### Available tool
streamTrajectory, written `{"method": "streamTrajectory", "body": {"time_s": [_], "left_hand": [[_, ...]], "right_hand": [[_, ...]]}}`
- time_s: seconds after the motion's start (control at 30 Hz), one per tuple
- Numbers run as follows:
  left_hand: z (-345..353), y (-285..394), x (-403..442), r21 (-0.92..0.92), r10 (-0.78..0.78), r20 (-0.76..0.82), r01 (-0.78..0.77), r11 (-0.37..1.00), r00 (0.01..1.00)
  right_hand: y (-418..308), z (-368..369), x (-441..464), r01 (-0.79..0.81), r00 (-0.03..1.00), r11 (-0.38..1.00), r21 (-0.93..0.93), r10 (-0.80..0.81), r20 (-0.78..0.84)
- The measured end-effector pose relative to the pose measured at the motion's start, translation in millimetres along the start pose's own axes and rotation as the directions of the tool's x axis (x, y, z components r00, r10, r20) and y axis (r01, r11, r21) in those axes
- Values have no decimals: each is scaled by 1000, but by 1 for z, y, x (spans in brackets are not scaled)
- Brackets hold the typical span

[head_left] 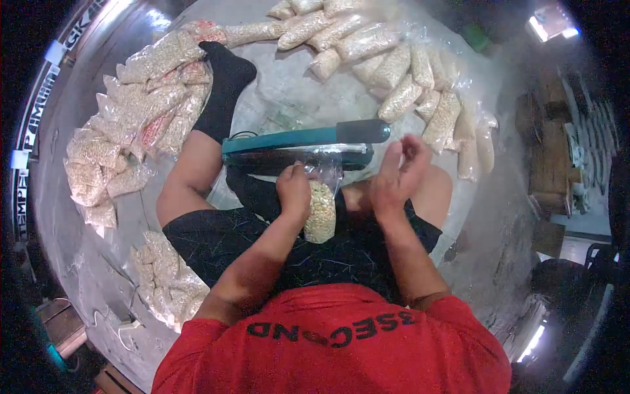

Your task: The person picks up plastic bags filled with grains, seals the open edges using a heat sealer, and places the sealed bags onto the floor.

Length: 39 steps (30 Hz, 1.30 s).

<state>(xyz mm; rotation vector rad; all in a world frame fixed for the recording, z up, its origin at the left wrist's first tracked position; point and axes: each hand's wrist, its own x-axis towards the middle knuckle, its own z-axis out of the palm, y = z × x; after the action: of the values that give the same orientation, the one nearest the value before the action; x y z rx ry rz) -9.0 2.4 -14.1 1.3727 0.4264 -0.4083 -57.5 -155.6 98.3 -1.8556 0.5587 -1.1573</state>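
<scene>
Red fabric filled the lower edge closest to the camera: the back of a shirt (328,358) with dark lettering, worn by a person seated cross-legged in dark shorts (210,240). Beyond it, both forearms reached forward. At the left hand (293,192), the fingers were clamped on the upper side of a clear bag (320,215) filled with pale grains or beans. The bag hung just right of those fingers, above the lap, its loose plastic top reaching a teal-and-black bag sealer (282,138); whether that plastic lay between the sealer's bars could not be told. The right hand (401,174) held nothing, its fingers apart and loosely curled, near the sealer's grey handle (362,131) and well apart from the bag. Past the sealer, a pale sheet (282,88) showed bare floor-level room, bounded on the left by a dark sock (226,79) and piled bags (134,115), and on the right by a curved row of filled bags (387,62) beginning just beyond the handle.
</scene>
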Motion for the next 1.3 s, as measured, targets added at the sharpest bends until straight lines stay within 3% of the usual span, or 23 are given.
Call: {"method": "streamTrajectory", "body": {"time_s": [0.03,0.07,0.1,0.13,0.2,0.47,0.53,0.63,0.83,0.97,1.03,1.3], "left_hand": [[-1,-3,2,28,33,-3,-32,999,999],[1,0,0,28,36,0,-36,999,999],[2,5,-4,32,23,-16,-23,999,1000],[3,9,-6,35,10,-34,-9,999,999],[1,-2,2,44,44,-41,-42,998,998],[0,-3,3,61,6,-63,-2,998,998],[0,-3,2,110,64,-64,-56,992,996],[2,1,2,141,35,-105,-20,990,994],[0,8,-3,123,33,-67,-25,992,997],[-2,12,-3,122,-1,-58,8,993,998],[-2,26,-6,196,-11,-51,21,980,999],[-4,28,-4,154,-96,-28,100,983,995]], "right_hand": [[-16,-2,15,0,1000,1000,-2,0,-4],[-31,-2,31,246,965,960,-135,-229,127],[-38,-2,40,487,862,843,-228,-422,282],[-36,1,41,491,860,842,-225,-426,280],[-24,7,38,550,793,801,-239,-411,449],[38,13,8,470,808,824,-318,-257,530],[54,16,2,376,795,866,-331,-118,594],[64,20,-9,338,813,881,-331,-97,574],[73,22,-7,457,731,805,-379,-97,676],[60,27,-7,469,707,763,-446,-21,707],[58,30,-8,520,697,751,-408,-96,711],[74,32,-14,541,674,724,-428,-69,736]]}}
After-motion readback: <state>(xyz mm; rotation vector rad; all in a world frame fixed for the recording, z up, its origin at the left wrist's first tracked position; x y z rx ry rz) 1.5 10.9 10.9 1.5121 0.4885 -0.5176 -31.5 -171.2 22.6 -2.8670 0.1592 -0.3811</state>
